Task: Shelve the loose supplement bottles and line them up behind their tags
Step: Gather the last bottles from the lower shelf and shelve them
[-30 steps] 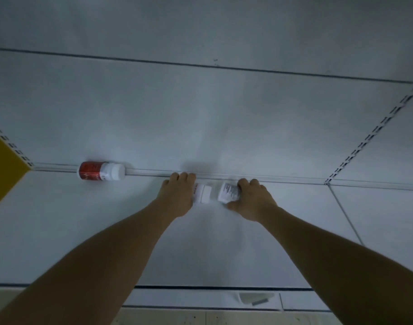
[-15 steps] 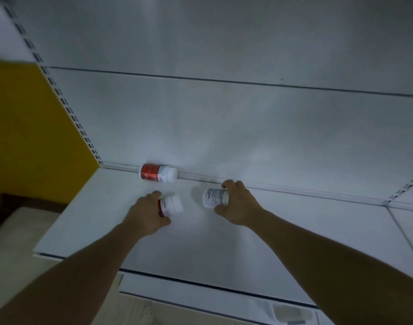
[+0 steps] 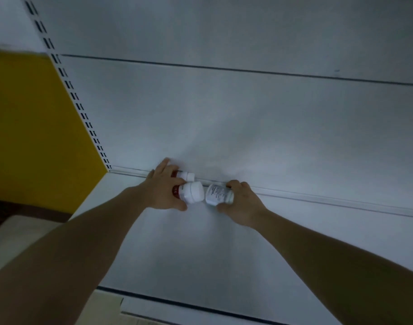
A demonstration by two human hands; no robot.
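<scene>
My left hand (image 3: 164, 187) grips a red-labelled bottle with a white cap (image 3: 191, 192) above the white shelf (image 3: 189, 249). Just behind it, against the back wall, lies a second red bottle with a white cap (image 3: 186, 175), partly hidden by my left fingers. My right hand (image 3: 241, 202) grips a white bottle with a printed label (image 3: 218, 194), its base facing the red bottle's cap. The two held bottles nearly touch end to end, close to the shelf's rear edge.
The white back panel (image 3: 247, 113) rises behind the shelf, with a slotted upright (image 3: 78, 104) at its left end. A yellow wall (image 3: 36, 137) lies left of the shelf. The shelf's front edge with a dark strip (image 3: 177, 303) runs along the bottom.
My left hand has carried its red bottle back and right, up beside the bottle lying at the wall. My right hand has brought the white bottle close to it. The view has shifted.
</scene>
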